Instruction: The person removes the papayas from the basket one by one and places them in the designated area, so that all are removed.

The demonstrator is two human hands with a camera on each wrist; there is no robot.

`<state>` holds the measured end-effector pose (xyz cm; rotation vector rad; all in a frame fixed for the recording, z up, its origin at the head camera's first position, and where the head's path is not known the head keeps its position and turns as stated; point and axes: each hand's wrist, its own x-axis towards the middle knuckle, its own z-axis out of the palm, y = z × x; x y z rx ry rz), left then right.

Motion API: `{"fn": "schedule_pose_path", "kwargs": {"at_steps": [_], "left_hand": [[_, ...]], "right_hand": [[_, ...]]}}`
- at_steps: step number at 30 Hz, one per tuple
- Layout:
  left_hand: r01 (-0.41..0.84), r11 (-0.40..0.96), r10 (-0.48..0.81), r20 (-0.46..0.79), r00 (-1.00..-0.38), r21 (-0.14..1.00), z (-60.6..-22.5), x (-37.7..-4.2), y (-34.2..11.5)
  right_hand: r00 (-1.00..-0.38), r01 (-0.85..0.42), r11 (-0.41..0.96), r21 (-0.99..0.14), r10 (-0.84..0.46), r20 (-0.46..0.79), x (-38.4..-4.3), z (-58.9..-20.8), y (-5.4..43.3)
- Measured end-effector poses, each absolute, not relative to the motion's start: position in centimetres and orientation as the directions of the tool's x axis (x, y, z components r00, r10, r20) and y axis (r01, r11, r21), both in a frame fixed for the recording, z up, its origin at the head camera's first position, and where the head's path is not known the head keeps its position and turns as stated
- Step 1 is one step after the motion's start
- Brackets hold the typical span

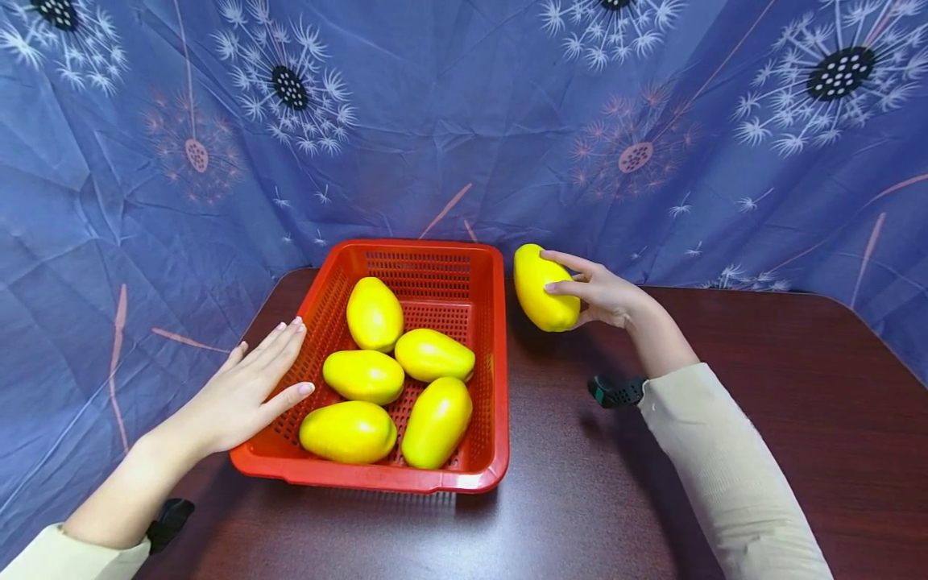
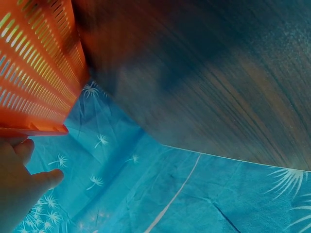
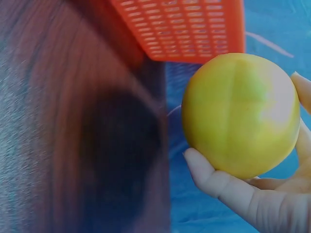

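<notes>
My right hand (image 1: pixel 605 294) grips a smooth yellow mango (image 1: pixel 542 292) just right of the red plastic basket, thumb and fingers spread around it. In the right wrist view the mango (image 3: pixel 240 116) is raised off the table, its rounded end facing the camera. The basket (image 1: pixel 500 362) has slotted walls and holds several more yellow mangoes, among them one at the back (image 1: pixel 374 314) and one at the front right (image 1: pixel 437 423). My left hand (image 1: pixel 242 395) lies with straight fingers along the basket's left rim. The left wrist view shows its fingers by the rim's underside.
Beneath everything is a dark reddish-brown wooden table (image 1: pixel 768 387). A blue curtain with dandelion prints (image 1: pixel 449 121) hangs close behind the table. A black wrist device (image 1: pixel 615 391) sticks out by the right cuff, another (image 1: pixel 170 522) by the left.
</notes>
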<state>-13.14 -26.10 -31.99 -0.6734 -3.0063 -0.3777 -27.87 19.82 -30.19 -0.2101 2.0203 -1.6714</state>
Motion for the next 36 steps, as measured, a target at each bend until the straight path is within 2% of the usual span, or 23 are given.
{"fn": "schedule_pose_path", "kwargs": {"at_steps": [17, 28, 36], "left_hand": [[0.417, 0.881, 0.406, 0.092, -0.909, 0.225, -32.2, -13.1, -26.2], [0.423, 0.876, 0.412, 0.098, -0.906, 0.233, -32.0, -13.1, -26.2], [0.421, 0.877, 0.41, 0.094, -0.907, 0.233, -32.1, -13.1, -26.1]], "right_hand": [[-0.889, 0.171, 0.278, -0.945, -0.371, -0.27, -28.1, -34.5, 21.3], [-0.886, 0.195, 0.26, -0.946, -0.366, -0.284, -28.3, -34.8, 21.3], [-0.896, 0.186, 0.303, -0.935, -0.337, -0.288, -28.3, -34.6, 21.3]]}}
